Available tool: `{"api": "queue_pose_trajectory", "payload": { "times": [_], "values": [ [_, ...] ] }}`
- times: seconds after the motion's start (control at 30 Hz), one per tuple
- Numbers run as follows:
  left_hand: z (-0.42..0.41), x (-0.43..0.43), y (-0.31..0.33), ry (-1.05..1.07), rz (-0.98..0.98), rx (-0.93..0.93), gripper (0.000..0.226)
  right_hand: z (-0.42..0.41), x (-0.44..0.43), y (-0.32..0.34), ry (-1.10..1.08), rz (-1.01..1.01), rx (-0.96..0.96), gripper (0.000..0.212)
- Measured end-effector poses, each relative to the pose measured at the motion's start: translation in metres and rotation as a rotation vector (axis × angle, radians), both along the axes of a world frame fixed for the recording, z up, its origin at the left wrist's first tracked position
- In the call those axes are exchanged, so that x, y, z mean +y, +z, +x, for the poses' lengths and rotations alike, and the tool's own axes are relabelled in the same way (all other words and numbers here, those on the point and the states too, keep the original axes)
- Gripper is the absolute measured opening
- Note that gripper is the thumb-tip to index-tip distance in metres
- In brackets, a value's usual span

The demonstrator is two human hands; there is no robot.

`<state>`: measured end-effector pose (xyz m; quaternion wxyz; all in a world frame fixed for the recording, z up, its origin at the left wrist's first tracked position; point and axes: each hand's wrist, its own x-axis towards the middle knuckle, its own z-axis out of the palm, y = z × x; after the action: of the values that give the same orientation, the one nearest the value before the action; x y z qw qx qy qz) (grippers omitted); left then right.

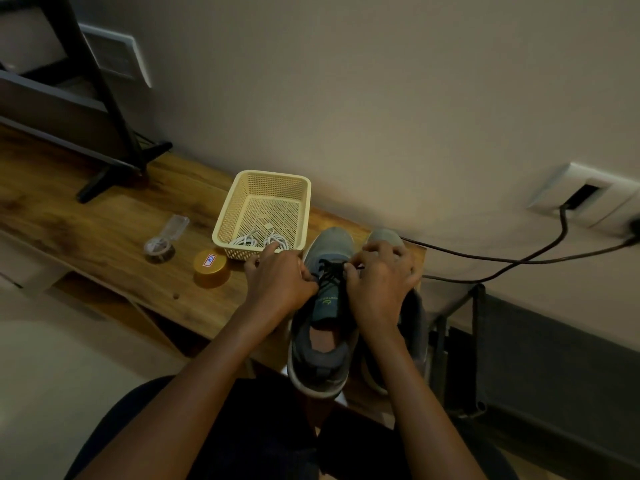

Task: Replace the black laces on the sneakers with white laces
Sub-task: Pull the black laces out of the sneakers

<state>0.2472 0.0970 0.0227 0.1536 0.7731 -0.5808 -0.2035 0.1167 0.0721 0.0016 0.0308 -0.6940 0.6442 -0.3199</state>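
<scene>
You are holding the black lace of one sneaker with both hands.
On the wooden table, the grey sneakers are standing side by side at the right end, toes toward the wall, and the beige basket is sitting just beside them on the left. Your left hand and right hand are pinching the black lace with curled fingers. The white laces are lying inside the basket.
</scene>
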Motion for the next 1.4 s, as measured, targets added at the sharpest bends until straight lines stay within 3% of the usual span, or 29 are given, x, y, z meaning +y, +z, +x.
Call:
{"api": "queue_pose_trajectory", "payload": {
  "times": [0.17, 0.33, 0.47, 0.67, 0.87, 1.07, 1.13, 1.23, 1.3, 1.4],
  "values": [
    [0.003, 0.000, -0.001, -0.003, 0.010, 0.018, 0.015, 0.003, 0.002, -0.003, 0.175, 0.086, 0.146, 0.026],
    [0.003, -0.002, -0.002, -0.010, 0.019, 0.011, 0.017, 0.002, 0.004, -0.001, 0.318, 0.207, 0.286, 0.018],
    [0.004, -0.002, -0.003, -0.007, 0.011, 0.028, 0.016, 0.001, 0.003, 0.000, 0.321, 0.182, 0.253, 0.015],
    [0.003, -0.002, -0.003, -0.002, 0.016, 0.034, 0.014, 0.000, 0.001, 0.000, -0.006, 0.038, 0.003, 0.004],
    [0.005, -0.003, -0.005, -0.013, 0.013, 0.037, 0.017, 0.004, 0.002, -0.002, 0.220, 0.134, 0.157, 0.025],
    [0.009, -0.003, -0.007, -0.017, 0.011, 0.050, 0.014, 0.002, 0.004, 0.000, 0.327, 0.212, 0.260, 0.018],
    [0.012, -0.003, -0.009, 0.008, 0.022, 0.090, 0.012, 0.002, 0.003, 0.001, 0.316, 0.197, 0.242, 0.016],
    [0.014, -0.004, -0.009, 0.039, 0.022, 0.139, 0.010, -0.003, 0.000, 0.004, 0.093, 0.064, 0.046, 0.009],
    [0.013, -0.004, -0.008, 0.046, 0.013, 0.138, 0.011, -0.007, -0.002, 0.005, -0.005, 0.103, -0.034, 0.012],
    [0.013, -0.004, -0.007, 0.032, 0.003, 0.122, 0.014, -0.004, -0.001, 0.002, 0.050, 0.179, 0.006, 0.015]
  ]
}}
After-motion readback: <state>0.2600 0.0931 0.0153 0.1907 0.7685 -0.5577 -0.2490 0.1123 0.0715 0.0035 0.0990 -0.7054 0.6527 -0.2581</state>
